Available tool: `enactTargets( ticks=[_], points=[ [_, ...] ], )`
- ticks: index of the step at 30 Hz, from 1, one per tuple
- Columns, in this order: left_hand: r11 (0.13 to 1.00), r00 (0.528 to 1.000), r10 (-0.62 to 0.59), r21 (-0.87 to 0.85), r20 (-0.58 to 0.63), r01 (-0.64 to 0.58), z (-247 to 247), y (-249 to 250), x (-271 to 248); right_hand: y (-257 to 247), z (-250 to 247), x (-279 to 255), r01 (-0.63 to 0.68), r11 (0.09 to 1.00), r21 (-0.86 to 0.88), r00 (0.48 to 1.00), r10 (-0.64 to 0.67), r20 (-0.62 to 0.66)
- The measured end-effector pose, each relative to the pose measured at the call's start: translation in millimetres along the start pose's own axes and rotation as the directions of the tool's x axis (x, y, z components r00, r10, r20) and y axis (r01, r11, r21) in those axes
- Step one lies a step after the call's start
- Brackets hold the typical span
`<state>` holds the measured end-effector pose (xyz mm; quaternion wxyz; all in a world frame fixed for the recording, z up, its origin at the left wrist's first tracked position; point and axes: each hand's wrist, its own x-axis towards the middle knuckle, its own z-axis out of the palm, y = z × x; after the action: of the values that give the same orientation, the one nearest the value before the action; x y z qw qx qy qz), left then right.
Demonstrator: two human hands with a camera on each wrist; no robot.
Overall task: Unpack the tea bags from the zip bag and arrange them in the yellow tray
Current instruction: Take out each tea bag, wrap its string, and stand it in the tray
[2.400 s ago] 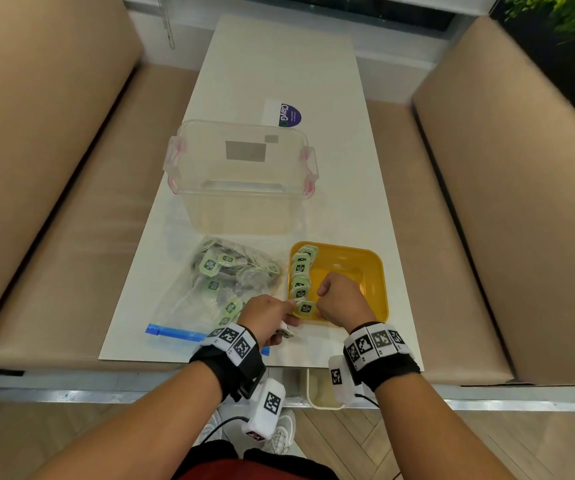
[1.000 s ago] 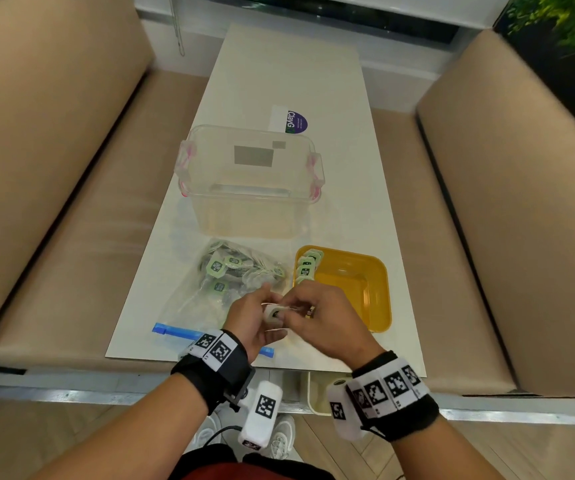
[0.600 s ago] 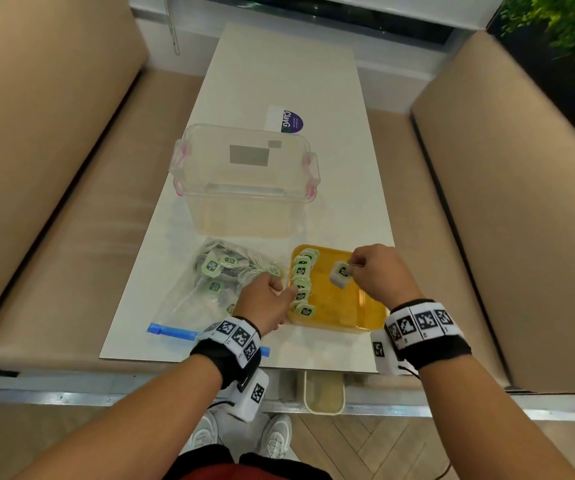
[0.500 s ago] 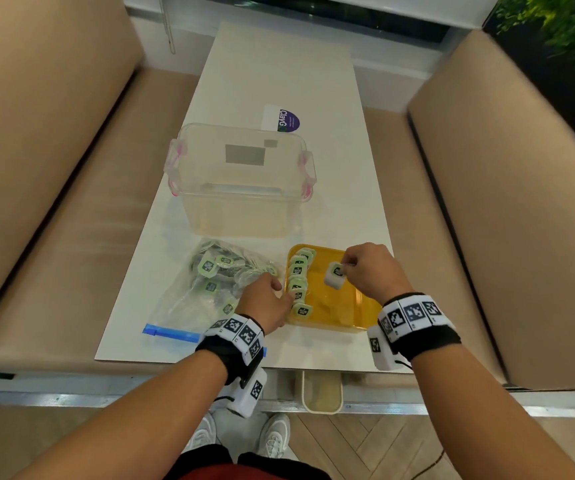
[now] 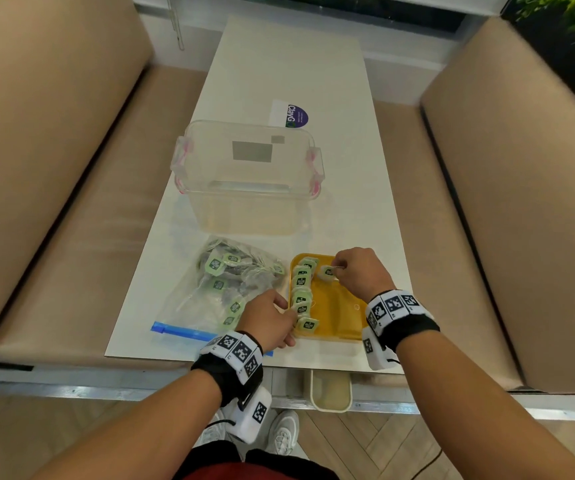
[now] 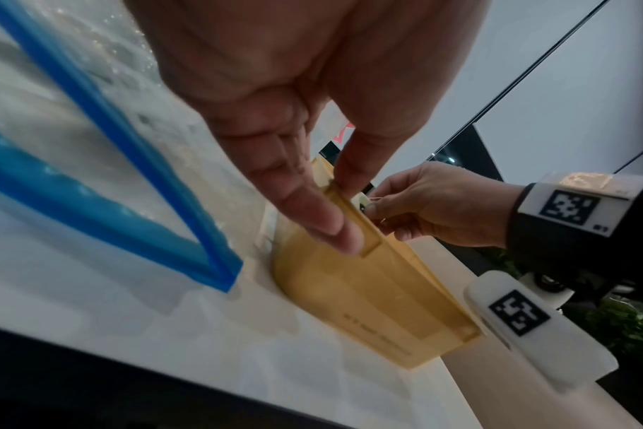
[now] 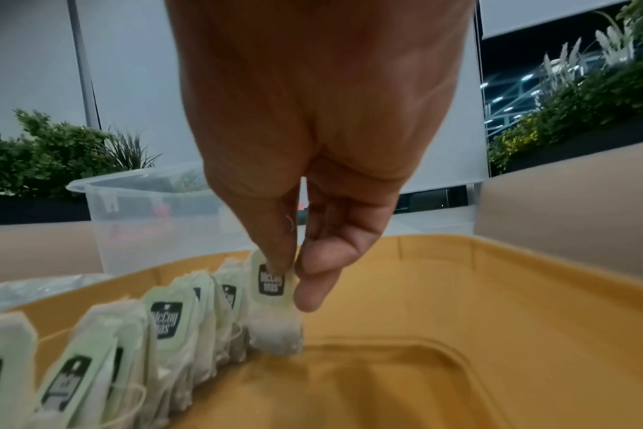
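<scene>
- Our right hand [image 7: 312,162] pinches the pale green paper tag of a white tea bag [image 7: 274,313] between thumb and forefinger; the bag hangs upright, its bottom touching the floor of the shallow yellow plastic tray [image 7: 533,290].
- That tag reads "McCoy teas" in a black panel.
- Our left hand [image 6: 276,130] grips the tray's near left rim between thumb and fingers.
- A row of tagged tea bags [image 5: 301,294] stands along the tray's left wall, running from near to far.
- The clear zip bag with a blue seal [image 5: 210,299] lies flat on the white desk [image 5: 293,71] just left of the tray, more tea bags inside.
- Beyond stands a clear plastic box with pink latches [image 5: 248,174], then a sticker reading "ClayG" [image 5: 289,114].
</scene>
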<state>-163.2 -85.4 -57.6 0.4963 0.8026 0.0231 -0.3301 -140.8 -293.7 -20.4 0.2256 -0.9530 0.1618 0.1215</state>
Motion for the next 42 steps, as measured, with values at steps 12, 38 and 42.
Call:
enactTargets(
  ticks=[12,38,42],
  points=[
    [0.998,0.999,-0.02,-0.056,0.025,0.021,2,-6,-3,-13,13,8,-0.083,0.987,-0.138,0.996,0.076,-0.057],
    [0.99,0.998,-0.047,-0.129,0.052,0.053,0,-7,-2,-26,15,6,-0.309,0.941,0.14,0.923,0.261,0.281],
    [0.99,0.998,-0.047,-0.133,0.044,0.053,0,-6,-4,-28,16,1,-0.33,0.905,0.27,0.911,0.229,0.344]
  ],
)
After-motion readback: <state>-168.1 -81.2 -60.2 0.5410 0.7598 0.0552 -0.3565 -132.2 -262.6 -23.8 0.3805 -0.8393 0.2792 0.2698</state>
